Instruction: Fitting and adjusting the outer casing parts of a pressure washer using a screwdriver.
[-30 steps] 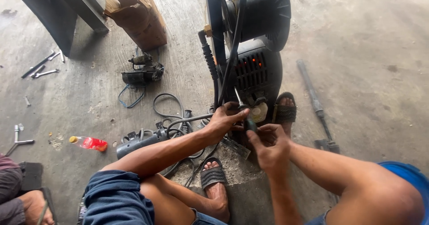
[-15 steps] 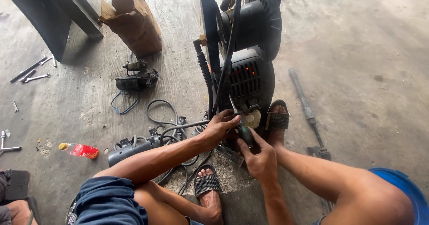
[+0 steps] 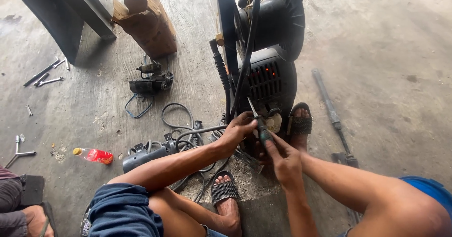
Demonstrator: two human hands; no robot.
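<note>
I sit on a concrete floor facing a black machine (image 3: 270,77) with a slotted housing and a round fan cover. My right hand (image 3: 281,158) grips a screwdriver (image 3: 258,121) with a dark green handle, its shaft angled up to the machine's lower front. My left hand (image 3: 236,131) rests on the machine's base just left of the screwdriver, fingers curled by a black hose; whether it grips anything is unclear. My sandalled feet (image 3: 299,123) flank the machine.
An angle grinder (image 3: 143,156) with coiled cable lies left of my knee, beside a small red bottle (image 3: 94,155). A cardboard box (image 3: 147,21), a small motor part (image 3: 150,82), wrenches (image 3: 43,74) and a long bar (image 3: 329,112) lie around. Another person's leg (image 3: 19,208) is at lower left.
The view has shifted slightly closer to the machine. My right hand has tilted the screwdriver upward toward the housing; my left hand stays at the base.
</note>
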